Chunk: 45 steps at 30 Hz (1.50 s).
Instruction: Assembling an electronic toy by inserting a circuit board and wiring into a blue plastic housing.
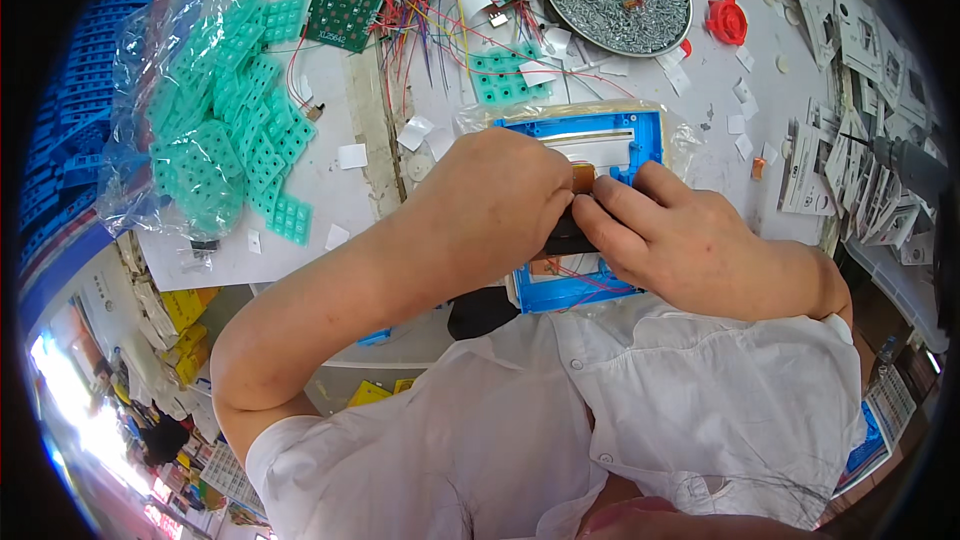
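Note:
A blue plastic housing lies at the table's front edge on clear film, with a white panel inside it. Over its middle, my left hand is closed, its fingertips pinched on a small black part. My right hand meets it from the other side, with thumb and bent fingers on the same part. An amber-brown piece shows between the fingertips. Thin red wires run across the housing's near end. My fingers hide most of the black part.
Green circuit boards with tangled wires lie at the back, beside a round tray rim full of screws. Teal rubber keypads spill from a clear bag at left. A red plastic part, white cards and a grey-handled tool are at right.

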### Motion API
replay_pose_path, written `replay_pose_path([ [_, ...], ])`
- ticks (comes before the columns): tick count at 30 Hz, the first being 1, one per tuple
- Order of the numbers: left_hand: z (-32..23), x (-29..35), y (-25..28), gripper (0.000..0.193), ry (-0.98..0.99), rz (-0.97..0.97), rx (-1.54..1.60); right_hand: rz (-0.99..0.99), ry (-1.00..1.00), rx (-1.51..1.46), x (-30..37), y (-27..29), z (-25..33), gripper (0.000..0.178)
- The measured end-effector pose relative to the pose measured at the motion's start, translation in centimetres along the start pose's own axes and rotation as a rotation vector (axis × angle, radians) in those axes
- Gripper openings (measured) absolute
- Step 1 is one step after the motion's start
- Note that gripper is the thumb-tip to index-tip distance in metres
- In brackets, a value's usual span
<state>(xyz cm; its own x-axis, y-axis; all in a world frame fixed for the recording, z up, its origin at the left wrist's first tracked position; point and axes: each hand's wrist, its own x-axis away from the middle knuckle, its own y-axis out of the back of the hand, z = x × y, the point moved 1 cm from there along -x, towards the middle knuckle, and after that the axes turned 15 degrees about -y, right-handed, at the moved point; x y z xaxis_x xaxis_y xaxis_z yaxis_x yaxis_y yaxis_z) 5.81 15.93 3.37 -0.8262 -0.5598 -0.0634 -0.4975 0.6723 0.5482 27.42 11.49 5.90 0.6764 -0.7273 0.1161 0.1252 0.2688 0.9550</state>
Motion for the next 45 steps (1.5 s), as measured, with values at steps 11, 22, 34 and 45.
replay_pose_path([
  [11, 3.2, -7.8, 3.7, 0.017, -0.208, -0.355, -0.589, -0.102, -0.122, -0.247, 1.2, -0.6, -0.4, 0.065],
  [22, 7.5, -14.3, 0.4, 0.019, -0.227, -0.153, -0.927, -0.161, -0.162, -0.368, 2.5, -0.3, -0.6, 0.059],
  [34, 6.7, -14.9, 1.4, 0.017, -0.314, -0.225, -1.098, -1.061, 0.033, -1.126, 5.2, 7.9, -12.7, 0.044],
  [45, -3.1, -5.4, 4.7, 0.012, -0.463, -0.383, -0.530, -0.214, 0.334, -1.433, -1.7, 7.7, -8.3, 0.046],
])
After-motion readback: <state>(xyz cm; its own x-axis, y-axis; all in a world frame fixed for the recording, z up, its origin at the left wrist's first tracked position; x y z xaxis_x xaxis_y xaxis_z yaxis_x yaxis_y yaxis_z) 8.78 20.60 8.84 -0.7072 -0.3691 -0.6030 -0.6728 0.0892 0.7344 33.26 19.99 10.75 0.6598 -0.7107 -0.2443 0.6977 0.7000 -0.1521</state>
